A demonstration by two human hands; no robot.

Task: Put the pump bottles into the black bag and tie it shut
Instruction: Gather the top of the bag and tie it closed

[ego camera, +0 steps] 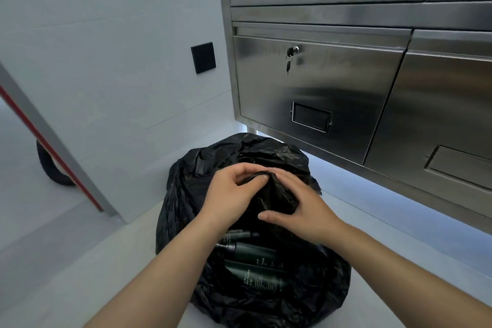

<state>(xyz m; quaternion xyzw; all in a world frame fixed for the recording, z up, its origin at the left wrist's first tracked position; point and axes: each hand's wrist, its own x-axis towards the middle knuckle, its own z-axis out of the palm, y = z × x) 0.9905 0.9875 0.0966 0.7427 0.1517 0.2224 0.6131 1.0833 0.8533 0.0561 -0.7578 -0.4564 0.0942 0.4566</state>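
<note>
Pump bottles [253, 261] bagged, beneath both hands' grip.

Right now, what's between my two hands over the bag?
In the head view, a gathered bunch of the black bag plastic sits between the left hand and right hand, both gripping it.

The black bag [186, 210] sat crumpled on the pale floor, its far edge bunched up into a gathered fold, its near side gaping open. Inside lay three dark green pump bottles [255, 271] on their sides, stacked close together, with pale printed lettering.
</note>
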